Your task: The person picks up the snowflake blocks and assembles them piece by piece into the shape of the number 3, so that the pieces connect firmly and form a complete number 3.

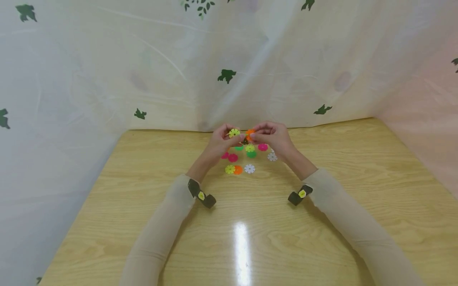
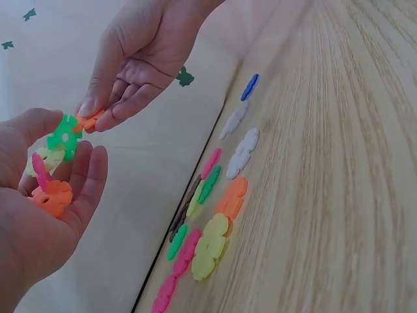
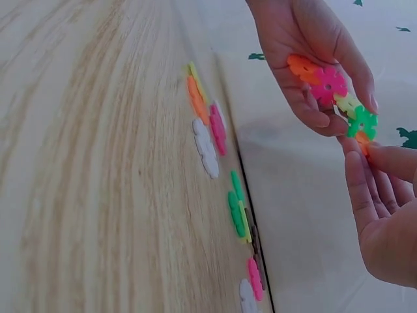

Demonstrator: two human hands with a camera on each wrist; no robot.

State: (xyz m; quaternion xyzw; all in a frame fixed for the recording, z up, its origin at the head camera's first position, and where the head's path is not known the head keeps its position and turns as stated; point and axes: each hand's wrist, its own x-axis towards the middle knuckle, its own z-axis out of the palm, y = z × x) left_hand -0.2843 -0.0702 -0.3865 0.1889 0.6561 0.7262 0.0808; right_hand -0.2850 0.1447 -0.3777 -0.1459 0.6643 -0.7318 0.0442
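Observation:
Above the back of the table, my left hand (image 1: pixel 217 145) grips a small chain of joined notched discs. In the left wrist view the chain runs from an orange disc (image 2: pixel 52 197) through a pink disc (image 2: pixel 40 171) and a pale yellow one (image 2: pixel 47 158) to a green disc (image 2: pixel 64 135). My right hand (image 2: pixel 144 62) pinches another orange disc (image 2: pixel 89 121), whose edge meets the green disc. The right wrist view shows this orange disc (image 3: pixel 363 139) against the green one (image 3: pixel 361 122); whether they are slotted together I cannot tell.
Loose discs lie on the table below my hands: a yellow disc (image 1: pixel 230 169) overlapping an orange one (image 1: pixel 237 170), a white one (image 1: pixel 249 169), a pink one (image 1: pixel 233 157), several others. A patterned curtain (image 1: pixel 171 79) hangs along the table's back edge. A blue disc (image 2: pixel 249 87) lies farther along.

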